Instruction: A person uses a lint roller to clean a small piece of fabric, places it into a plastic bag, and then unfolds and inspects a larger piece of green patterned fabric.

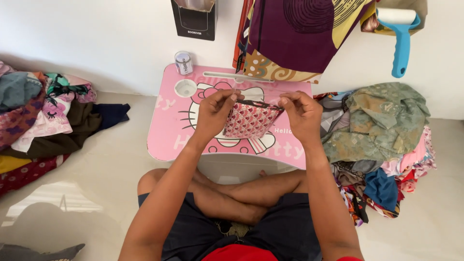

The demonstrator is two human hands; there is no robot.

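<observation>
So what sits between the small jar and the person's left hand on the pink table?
In the head view, a round cup recess in the pink lap table lies between the small jar and the left hand.

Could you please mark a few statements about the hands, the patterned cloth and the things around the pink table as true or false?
1. Both hands hold the folded red patterned cloth above the pink lap table. True: the left hand grips one end and the right hand the other.
2. A small jar stands at the table's far corner. True.
3. The blue-handled lint roller lies on the table. False: it hangs on the wall, up to the right.
4. Clothes are piled on one side only. False: one pile lies to the left and another pile to the right.
</observation>
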